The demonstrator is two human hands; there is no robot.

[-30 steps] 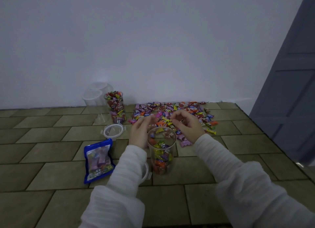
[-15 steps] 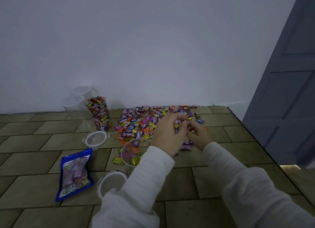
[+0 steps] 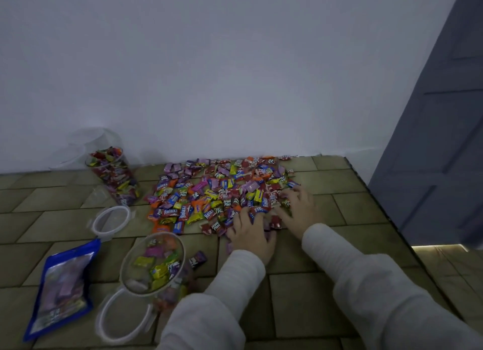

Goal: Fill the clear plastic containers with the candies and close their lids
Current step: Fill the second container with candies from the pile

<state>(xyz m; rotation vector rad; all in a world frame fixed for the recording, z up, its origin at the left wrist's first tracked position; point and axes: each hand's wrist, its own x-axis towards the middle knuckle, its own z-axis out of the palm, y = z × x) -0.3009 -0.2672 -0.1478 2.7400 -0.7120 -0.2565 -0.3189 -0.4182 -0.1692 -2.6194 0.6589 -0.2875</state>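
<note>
Clear half-filled container (image 3: pixel 153 264) stands near left of both hands, left hand (image 3: pixel 251 234) and right hand (image 3: pixel 296 211) spread open, palms down on candy pile (image 3: pixel 222 192), presumably raking up a handful.

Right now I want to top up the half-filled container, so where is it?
In the head view the half-filled container stands lower left, left of the left hand, between two loose lids and beside the blue bag.

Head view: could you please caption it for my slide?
Both hands, left hand and right hand, gather wrapped candies beside a part-filled clear container.
</note>
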